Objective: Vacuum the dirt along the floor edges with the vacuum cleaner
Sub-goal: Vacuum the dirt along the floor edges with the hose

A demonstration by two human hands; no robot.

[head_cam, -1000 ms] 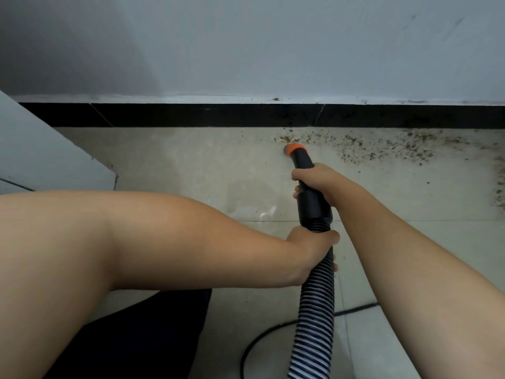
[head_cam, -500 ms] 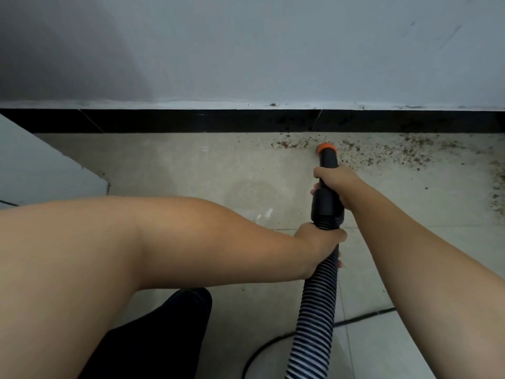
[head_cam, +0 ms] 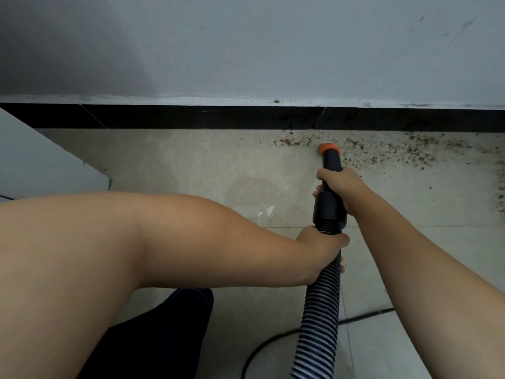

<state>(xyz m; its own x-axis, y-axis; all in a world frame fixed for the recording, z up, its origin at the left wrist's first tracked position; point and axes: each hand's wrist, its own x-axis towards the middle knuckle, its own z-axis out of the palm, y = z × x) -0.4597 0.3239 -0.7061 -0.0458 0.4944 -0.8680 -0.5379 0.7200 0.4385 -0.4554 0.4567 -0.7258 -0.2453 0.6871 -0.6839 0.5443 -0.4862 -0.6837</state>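
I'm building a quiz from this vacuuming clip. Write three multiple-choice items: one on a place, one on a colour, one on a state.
1. Where does most remaining dirt lie, seen from the camera?
A. Right of the nozzle
B. Beside the white panel
C. Under the cable

2. What colour is the nozzle tip?
A. Blue
B. Orange
C. White

3. How is the hose held?
A. One hand only
B. Both hands gripping
C. Lying untouched

Answers: 1 A, brown specks spread rightward along the black skirting; 2 B, the rim is orange; 3 B, the right hand wraps the black tube, the left hand the ribbed hose.
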